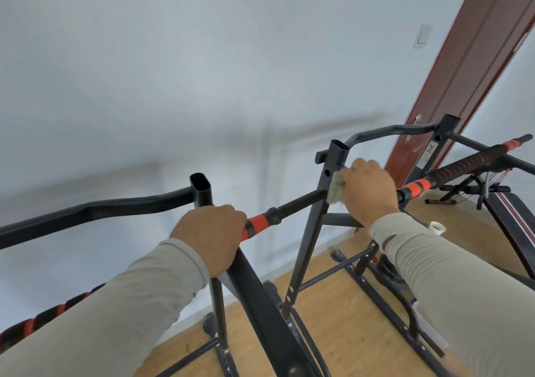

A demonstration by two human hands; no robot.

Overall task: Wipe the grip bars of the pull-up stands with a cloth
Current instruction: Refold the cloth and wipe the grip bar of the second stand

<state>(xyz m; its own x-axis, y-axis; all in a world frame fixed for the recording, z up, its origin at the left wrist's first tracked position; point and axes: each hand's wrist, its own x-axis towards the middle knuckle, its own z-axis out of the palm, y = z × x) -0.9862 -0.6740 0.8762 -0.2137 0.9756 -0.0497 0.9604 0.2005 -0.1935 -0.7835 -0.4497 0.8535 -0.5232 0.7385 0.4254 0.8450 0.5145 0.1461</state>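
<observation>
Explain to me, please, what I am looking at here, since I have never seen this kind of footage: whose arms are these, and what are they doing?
This is one picture from a camera worn on a person's head, looking forward and down, so the two sleeved arms are the wearer's own. In front stand black metal pull-up stands on a wooden floor. The left hand grips the near stand's bar, which is black with orange bands. The right hand presses a pale cloth around the farther bar, beside an upright post. A reddish door stands behind.

Both hands forward, left point(209, 237) and right point(369, 191) curled in grips.
</observation>
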